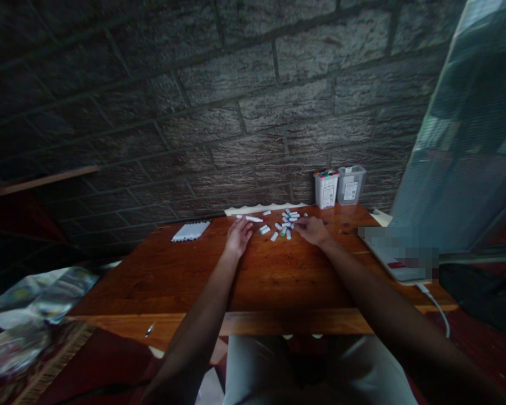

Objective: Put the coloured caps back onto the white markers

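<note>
My left hand [238, 236] holds a white marker [253, 219] between thumb and fingers, its tip pointing right. No cap shows on that tip. To the right lies a loose pile of white marker caps [289, 222], some with blue, green or purple ends. My right hand [312, 229] is at the pile's right edge, its fingers pinched together; whether a cap is between them is too small to tell. A few caps [265, 229] lie apart, between the pile and my left hand. On the left of the table, a row of white markers [191, 230] lies side by side.
A clear tub filled with markers [326, 190] stands against the brick wall, beside a second clear tub [351, 185]. A laptop [405, 264] with a white cable lies at the wooden table's [287, 275] right edge. Crumpled plastic [37, 298] is at the lower left.
</note>
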Available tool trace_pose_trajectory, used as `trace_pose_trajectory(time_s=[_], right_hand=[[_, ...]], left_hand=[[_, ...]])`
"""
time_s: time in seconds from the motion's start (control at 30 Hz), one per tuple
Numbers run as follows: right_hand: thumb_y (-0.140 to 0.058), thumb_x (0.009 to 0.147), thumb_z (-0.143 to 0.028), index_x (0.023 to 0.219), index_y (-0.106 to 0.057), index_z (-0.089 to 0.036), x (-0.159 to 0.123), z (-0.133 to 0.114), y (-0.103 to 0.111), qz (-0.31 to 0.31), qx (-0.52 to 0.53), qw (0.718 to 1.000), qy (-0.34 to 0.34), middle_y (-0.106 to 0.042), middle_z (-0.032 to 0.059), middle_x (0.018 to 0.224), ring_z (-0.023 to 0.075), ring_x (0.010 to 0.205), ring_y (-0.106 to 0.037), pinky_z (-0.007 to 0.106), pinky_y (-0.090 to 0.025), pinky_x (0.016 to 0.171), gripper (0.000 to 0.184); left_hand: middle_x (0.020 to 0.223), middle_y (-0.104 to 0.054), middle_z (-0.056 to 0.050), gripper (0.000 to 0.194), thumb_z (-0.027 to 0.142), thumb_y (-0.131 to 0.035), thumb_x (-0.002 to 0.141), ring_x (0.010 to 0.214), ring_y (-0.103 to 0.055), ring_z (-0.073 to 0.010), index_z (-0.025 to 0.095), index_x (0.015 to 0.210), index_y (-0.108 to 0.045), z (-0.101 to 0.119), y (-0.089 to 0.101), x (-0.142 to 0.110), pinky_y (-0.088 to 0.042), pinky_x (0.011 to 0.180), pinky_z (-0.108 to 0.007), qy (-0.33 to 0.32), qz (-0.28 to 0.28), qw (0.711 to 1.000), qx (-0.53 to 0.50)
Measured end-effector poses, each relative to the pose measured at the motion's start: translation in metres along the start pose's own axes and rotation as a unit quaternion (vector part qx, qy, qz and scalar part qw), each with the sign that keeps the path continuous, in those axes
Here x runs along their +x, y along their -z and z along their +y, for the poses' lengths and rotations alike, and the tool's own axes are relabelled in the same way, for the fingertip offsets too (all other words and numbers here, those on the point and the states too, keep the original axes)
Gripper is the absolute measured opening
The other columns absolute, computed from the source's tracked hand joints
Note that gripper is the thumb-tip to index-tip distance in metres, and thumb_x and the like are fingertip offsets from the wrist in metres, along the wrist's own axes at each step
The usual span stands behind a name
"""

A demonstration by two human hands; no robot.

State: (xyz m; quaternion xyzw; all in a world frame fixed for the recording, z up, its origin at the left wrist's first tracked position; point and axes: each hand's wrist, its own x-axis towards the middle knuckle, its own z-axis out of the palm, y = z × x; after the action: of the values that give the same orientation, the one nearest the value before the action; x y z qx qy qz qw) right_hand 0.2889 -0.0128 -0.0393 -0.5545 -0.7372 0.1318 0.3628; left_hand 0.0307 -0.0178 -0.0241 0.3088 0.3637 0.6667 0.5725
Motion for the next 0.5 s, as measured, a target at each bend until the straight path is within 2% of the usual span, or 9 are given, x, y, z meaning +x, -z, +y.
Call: trace_pose_trajectory(time_s=[0.1, 0.23, 0.33, 0.5], right_hand=[[-0.059, 0.082, -0.024, 0.089, -0.073, -0.025, 0.004, 0.007, 0.006, 0.045, 0.005, 0.998, -0.041, -0.074, 0.0028, 0.088, 0.0209, 0.081, -0.069, 0.031, -0.052, 0.076, 0.016], [-0.058, 0.083, -0.026, 0.101, -0.07, -0.019, 0.008, 0.022, 0.01, 0.084, -0.019, 0.991, -0.104, -0.073, 0.0099, 0.095, 0.0255, 0.089, -0.068, 0.035, -0.052, 0.079, 0.023], [-0.06, 0.08, -0.021, 0.101, -0.069, -0.016, 0.009, 0.033, 0.008, 0.063, -0.022, 0.991, -0.113, -0.072, 0.0119, 0.092, 0.0271, 0.086, -0.069, 0.036, -0.052, 0.076, 0.024], [-0.065, 0.073, -0.014, 0.1, -0.069, -0.018, 0.012, 0.046, 0.0, 0.006, 0.02, 0.997, -0.076, -0.073, 0.0067, 0.094, 0.0212, 0.085, -0.069, 0.031, -0.053, 0.077, 0.027]], left_hand=[[0.077, -0.067, 0.003, 0.019, 0.025, -0.074, 0.07, 0.067, -0.061, -0.0081, 0.021, 0.083, -0.061, 0.0, 0.0, 0.0, -0.038, 0.061, -0.02, 0.003, 0.0, 1.0, 0.001], [0.077, -0.067, 0.003, 0.023, 0.026, -0.076, 0.069, 0.066, -0.061, -0.0073, 0.021, 0.085, -0.061, 0.0, 0.0, 0.0, -0.038, 0.061, -0.02, 0.003, -0.004, 1.0, 0.003], [0.077, -0.068, 0.003, 0.024, 0.025, -0.076, 0.068, 0.065, -0.061, -0.0074, 0.021, 0.087, -0.061, 0.001, -0.001, -0.001, -0.039, 0.06, -0.02, 0.007, -0.002, 1.0, -0.006], [0.075, -0.067, 0.003, 0.022, 0.022, -0.076, 0.068, 0.062, -0.06, -0.0065, 0.02, 0.084, -0.061, 0.002, -0.003, -0.002, -0.039, 0.058, -0.019, 0.014, -0.002, 1.0, -0.019]])
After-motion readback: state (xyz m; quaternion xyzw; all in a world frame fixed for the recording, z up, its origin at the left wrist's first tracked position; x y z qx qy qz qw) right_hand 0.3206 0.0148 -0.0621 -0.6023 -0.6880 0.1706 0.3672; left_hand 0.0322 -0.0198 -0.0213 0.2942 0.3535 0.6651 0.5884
